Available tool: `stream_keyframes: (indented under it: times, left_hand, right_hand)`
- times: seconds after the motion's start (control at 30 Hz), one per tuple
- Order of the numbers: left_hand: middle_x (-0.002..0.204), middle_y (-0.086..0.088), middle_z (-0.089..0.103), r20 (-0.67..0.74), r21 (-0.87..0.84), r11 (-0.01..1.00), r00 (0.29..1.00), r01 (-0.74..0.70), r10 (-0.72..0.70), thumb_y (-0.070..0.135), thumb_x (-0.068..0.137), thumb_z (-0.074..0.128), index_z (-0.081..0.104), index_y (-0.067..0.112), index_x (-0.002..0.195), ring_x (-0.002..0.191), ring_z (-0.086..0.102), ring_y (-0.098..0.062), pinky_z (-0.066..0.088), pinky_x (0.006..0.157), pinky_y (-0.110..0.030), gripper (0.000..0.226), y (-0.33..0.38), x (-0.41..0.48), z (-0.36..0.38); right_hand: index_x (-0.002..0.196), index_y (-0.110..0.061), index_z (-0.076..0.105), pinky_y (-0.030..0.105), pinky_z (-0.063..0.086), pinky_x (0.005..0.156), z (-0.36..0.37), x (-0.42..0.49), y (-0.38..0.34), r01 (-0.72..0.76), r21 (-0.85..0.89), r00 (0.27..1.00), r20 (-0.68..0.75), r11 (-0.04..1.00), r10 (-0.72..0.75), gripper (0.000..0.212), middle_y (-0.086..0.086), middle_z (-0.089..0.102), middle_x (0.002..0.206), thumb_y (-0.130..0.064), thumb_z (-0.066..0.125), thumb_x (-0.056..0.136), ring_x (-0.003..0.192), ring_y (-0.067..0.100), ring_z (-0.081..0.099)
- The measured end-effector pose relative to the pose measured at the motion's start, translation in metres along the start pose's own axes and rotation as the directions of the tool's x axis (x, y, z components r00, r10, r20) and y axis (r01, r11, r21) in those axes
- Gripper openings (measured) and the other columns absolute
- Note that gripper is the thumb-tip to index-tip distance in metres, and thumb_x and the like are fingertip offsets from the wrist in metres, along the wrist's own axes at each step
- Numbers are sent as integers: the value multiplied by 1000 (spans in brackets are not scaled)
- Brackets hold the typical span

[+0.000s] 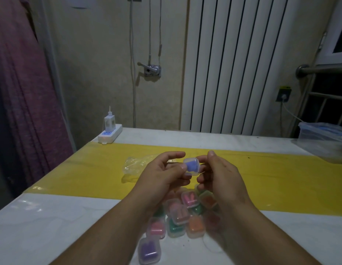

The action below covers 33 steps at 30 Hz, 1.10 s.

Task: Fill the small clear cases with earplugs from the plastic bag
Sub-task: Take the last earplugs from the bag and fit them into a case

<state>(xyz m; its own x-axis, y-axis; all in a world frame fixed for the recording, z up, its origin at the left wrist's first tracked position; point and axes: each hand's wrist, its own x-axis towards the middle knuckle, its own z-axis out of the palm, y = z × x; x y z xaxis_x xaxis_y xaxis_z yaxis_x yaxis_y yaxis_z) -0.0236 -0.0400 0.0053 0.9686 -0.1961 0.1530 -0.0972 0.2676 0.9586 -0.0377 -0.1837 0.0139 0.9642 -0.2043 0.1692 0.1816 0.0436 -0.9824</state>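
Two hands meet above the yellow strip (281, 169) of the table (51, 217), and between them is one small clear case (191, 167), blue earplugs (193, 165) showing through its face. The left hand (164, 175) pinches the case's left edge with its thumb on the front, and the right hand (221, 175) curls its fingers round the right edge, so both grip it, lifted off the table. Whether the lid is snapped fully shut I cannot tell. The pile of filled cases (182, 213) lies at 6 o'clock from the held one, down between the wrists and near to either hand alike. I'd judge a short drop toward the body is what comes next. The plastic bag (134, 165) lies crumpled at 9 o'clock, just beside the left hand — the nearer one — and looks almost empty
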Motion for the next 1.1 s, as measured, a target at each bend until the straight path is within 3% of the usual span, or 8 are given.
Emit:
stream_keyframes:
  times: [0.17,0.3,0.57,0.7,0.77,0.87,0.97,1.1]
  left_hand:
    - [95,-15,72,-16,11,1000,1000,-19,19,-2,89,62,66,13,112,80,68,-25,60,81,-38,28,-1,1,-2]
    - [101,-20,70,-31,0,1000,999,-5,5,-2,89,61,69,9,109,78,67,-25,60,75,-34,24,0,1,-3]
    - [88,-18,71,-42,-80,995,997,55,-59,-2,89,58,70,7,103,69,65,-25,58,66,-31,20,3,0,0]
    - [92,-16,72,-65,-13,1000,998,22,-23,-3,88,62,69,7,105,71,66,-26,59,70,-35,21,1,1,-1]
    - [83,-8,73,-67,22,1000,998,12,-10,-2,87,65,68,9,106,71,67,-25,59,77,-40,22,1,0,-1]
    - [79,0,73,-66,71,997,998,4,0,1,87,67,68,12,107,74,69,-22,59,79,-40,23,3,-2,0]
    - [97,-7,73,-132,199,979,989,-46,73,7,89,66,69,18,105,78,68,-15,59,74,-35,20,3,-1,0]
    - [95,-2,71,-193,333,937,966,-103,175,8,91,63,71,22,99,70,63,-5,55,62,-26,19,2,1,-5]
  right_hand:
    - [85,-17,73,29,41,52,-2,-1,3,4,-117,999,45,993,1,31,-8,65,63,-44,59,92,57,13,56]
    - [91,-17,74,32,48,59,-1,1,6,6,-79,998,67,997,-1,22,-3,69,71,-36,62,92,63,15,60]
    - [87,-10,74,32,49,56,1,2,3,-58,-8,995,82,998,58,19,8,69,75,-10,56,93,62,19,56]
    - [86,-12,75,37,50,62,-1,3,5,-85,-6,993,79,996,85,33,11,69,75,-31,50,98,61,20,58]
    - [87,-15,74,31,50,56,-2,2,5,-64,-50,994,87,997,68,31,7,71,75,-38,55,96,62,19,61]
    - [93,-18,73,19,43,44,-2,-1,6,-32,-89,995,87,996,40,15,-1,69,71,-30,65,91,61,14,62]
    - [95,-18,74,21,48,52,-3,2,7,18,-107,998,54,994,-12,10,-5,71,72,-22,66,91,61,9,62]
    - [85,-20,73,18,45,51,-12,8,5,140,-217,989,-13,966,-146,6,-10,67,65,-18,69,88,56,3,55]
